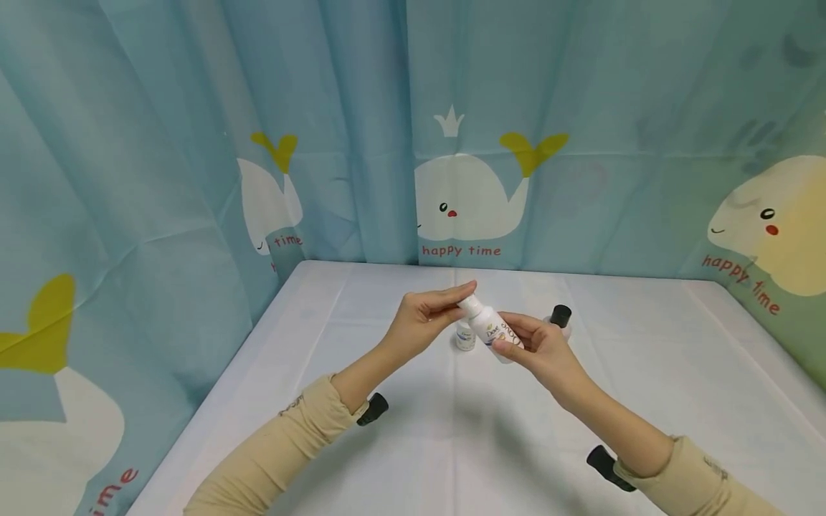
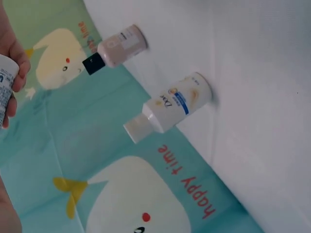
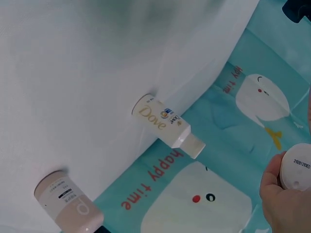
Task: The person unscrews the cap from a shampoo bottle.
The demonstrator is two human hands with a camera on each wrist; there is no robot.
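Observation:
Over the table, my right hand (image 1: 542,355) grips a white Dove bottle (image 1: 493,331) round its body, tilted with its cap toward the upper left. My left hand (image 1: 426,319) pinches the white cap (image 1: 470,306) of that bottle between thumb and fingers. In the right wrist view, the right hand (image 3: 286,204) holds the bottle with its printed base (image 3: 297,167) facing the camera. The left wrist view shows only part of the held bottle (image 2: 6,90) at the left edge; the left hand's grip is out of sight there.
A second white Dove bottle (image 2: 180,104) stands on the white-covered table (image 1: 387,459) behind the hands. Farther right is a pinkish bottle (image 2: 121,46) with a black cap. Black devices (image 1: 373,408) sit at both wrists. A blue whale-print curtain (image 1: 361,107) hangs behind.

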